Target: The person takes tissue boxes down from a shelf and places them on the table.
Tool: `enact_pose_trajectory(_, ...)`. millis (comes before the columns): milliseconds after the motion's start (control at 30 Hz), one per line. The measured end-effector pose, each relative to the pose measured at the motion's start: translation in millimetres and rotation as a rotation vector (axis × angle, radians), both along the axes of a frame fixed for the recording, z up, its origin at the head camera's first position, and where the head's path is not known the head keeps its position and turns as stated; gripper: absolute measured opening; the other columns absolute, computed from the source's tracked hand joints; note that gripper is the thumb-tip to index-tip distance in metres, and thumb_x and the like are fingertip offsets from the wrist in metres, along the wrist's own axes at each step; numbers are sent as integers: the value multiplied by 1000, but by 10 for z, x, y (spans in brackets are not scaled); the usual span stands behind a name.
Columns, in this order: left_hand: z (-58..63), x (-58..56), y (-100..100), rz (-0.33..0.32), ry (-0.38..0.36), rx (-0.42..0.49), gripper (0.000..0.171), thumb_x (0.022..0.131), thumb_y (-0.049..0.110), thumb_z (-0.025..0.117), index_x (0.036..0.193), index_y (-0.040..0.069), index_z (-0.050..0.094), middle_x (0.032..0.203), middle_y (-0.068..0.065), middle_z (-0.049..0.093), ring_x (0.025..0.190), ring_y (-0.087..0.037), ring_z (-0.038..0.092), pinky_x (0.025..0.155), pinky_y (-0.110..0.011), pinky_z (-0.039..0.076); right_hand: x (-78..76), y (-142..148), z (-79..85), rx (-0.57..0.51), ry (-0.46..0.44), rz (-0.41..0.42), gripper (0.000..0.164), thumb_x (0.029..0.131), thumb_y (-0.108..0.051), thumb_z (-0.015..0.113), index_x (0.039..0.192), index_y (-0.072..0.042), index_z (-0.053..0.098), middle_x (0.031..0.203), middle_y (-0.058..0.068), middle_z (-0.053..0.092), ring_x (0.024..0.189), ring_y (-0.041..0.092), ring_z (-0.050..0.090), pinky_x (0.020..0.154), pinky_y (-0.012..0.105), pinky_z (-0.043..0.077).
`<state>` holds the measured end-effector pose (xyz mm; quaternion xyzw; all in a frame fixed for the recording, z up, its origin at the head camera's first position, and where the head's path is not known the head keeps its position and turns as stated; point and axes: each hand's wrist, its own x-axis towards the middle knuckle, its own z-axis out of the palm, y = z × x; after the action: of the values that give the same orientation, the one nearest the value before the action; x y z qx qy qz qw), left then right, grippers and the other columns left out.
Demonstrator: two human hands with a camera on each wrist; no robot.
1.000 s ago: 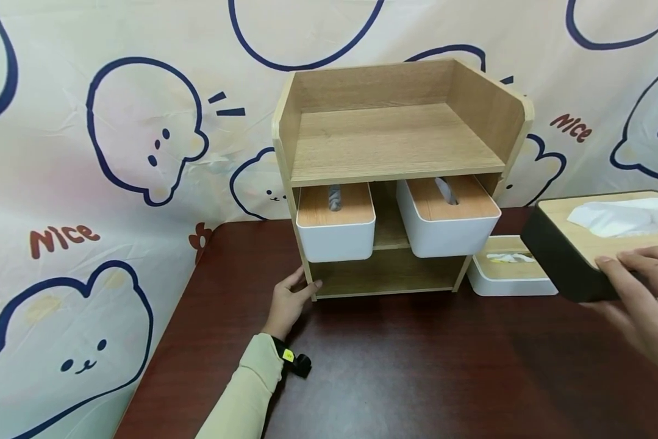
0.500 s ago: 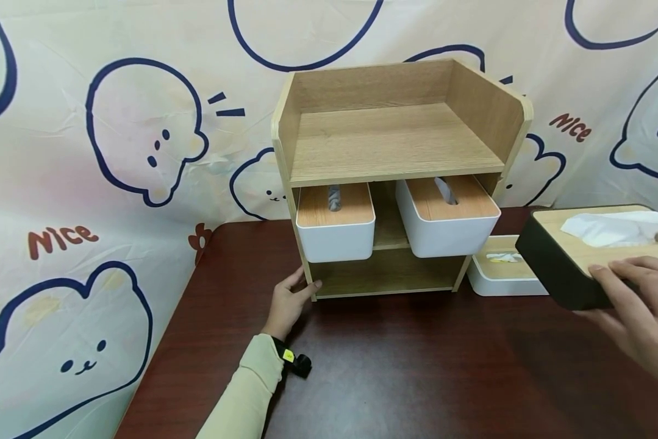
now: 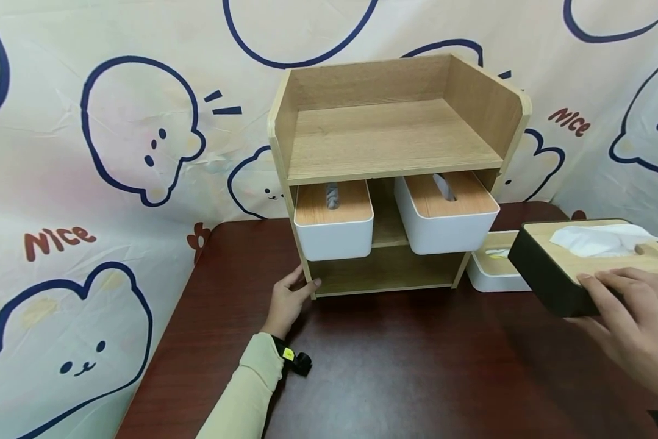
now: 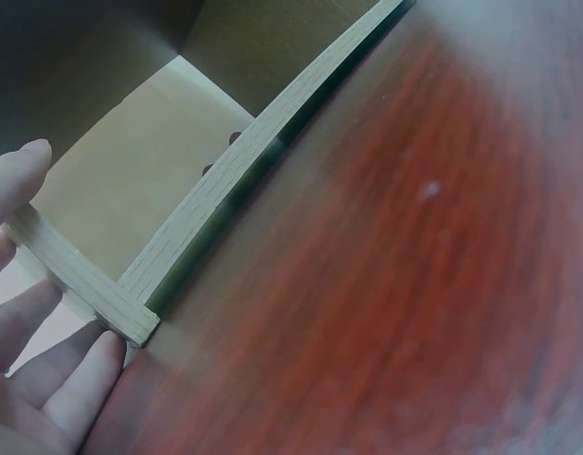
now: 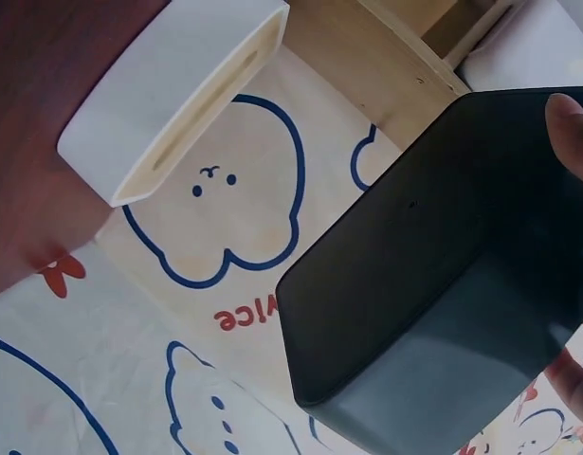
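Observation:
At the lower left of a wooden desktop shelf (image 3: 394, 137), my left hand (image 3: 286, 305) grips the side panel. In the left wrist view the thumb (image 4: 18, 178) lies on the panel's inner side and the other fingers on its outer side. Held in the air at the right, a dark tissue box (image 3: 548, 271) with a light wooden lid is in my right hand (image 3: 636, 323). White tissue sticks out of its lid. The right wrist view shows its dark underside, with a thumb (image 5: 571, 133) on one side and a finger (image 5: 568, 379) on the other.
Two white tissue boxes with wooden lids, one left (image 3: 334, 241) and one right (image 3: 452, 231), jut from the shelf's middle level. A lower white tissue box (image 3: 496, 280) stands right of the shelf, partly behind the dark one. The brown table (image 3: 394, 366) meets a cartoon-printed backdrop (image 3: 142, 244).
My right hand has carried the dark tissue box left and a little downward, covering more of the low white box. The left hand keeps its grip on the shelf.

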<state>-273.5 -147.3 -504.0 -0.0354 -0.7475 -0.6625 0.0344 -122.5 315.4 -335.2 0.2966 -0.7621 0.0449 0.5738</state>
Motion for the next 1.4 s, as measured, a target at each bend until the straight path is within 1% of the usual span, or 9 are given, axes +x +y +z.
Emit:
enact_pose_trajectory(367,32,-17,-4,-18,-39,-22,66,85,36,78,143,26,49,143,4,47,135,-16,37,101,-38,40,70,-6,-24,37,-44,-36,58,103,-45,45,107,8,66,92,32,61,76,52,55,68,61,39)
enact_pose_trajectory(567,255,99,33,-23,-35,-41,62,87,26,76,143,20,49,143,-1,48,133,-19,40,98,-38,42,87,-40,-104,9,-24,-17,53,102,-44,47,106,5,67,90,28,61,75,50,55,65,59,38)
enact_pose_trajectory(667,348,159,50,-23,-20,-37,61,88,24,76,143,17,50,143,-4,49,133,-21,40,99,-40,42,140,-26,-166,25,-96,-40,56,103,-45,45,106,7,66,93,29,61,80,50,55,77,58,42)
enact_pose_trajectory(733,356,165,53,-18,-18,-37,62,88,24,76,143,17,50,143,-5,49,134,-22,40,100,-42,41,184,10,-220,52,-171,-66,60,103,-47,42,108,8,65,95,30,60,84,51,54,87,57,41)
enact_pose_trajectory(800,354,164,51,-11,-24,-41,62,87,26,76,143,18,50,143,-4,48,134,-22,39,101,-42,40,208,59,-286,71,-236,-87,64,103,-50,40,110,9,65,97,30,60,87,50,54,89,58,40)
enact_pose_trajectory(867,348,161,50,-6,-33,-44,62,87,27,77,143,19,50,143,-2,48,135,-21,38,103,-42,39,230,107,-335,99,-305,-122,68,103,-52,36,112,9,64,100,30,59,91,49,53,81,60,39)
enact_pose_trajectory(933,347,165,44,-1,-44,-50,62,86,29,77,142,20,51,142,0,48,135,-20,38,103,-41,38,256,144,-377,136,-380,-159,72,103,-56,31,115,8,63,104,29,58,95,49,52,82,60,39)
enact_pose_trajectory(1000,343,166,39,-2,-49,-49,63,86,29,77,142,20,51,142,0,48,135,-20,38,103,-41,39,264,158,-398,157,-413,-165,74,103,-56,28,115,8,63,105,29,58,96,49,52,79,60,39)
enact_pose_trajectory(1400,334,162,47,-8,-39,-32,62,86,27,77,142,21,51,142,-3,50,132,-20,42,100,-39,42,250,113,-439,156,-367,-129,69,104,-52,30,112,7,64,102,30,59,91,50,53,73,60,39)
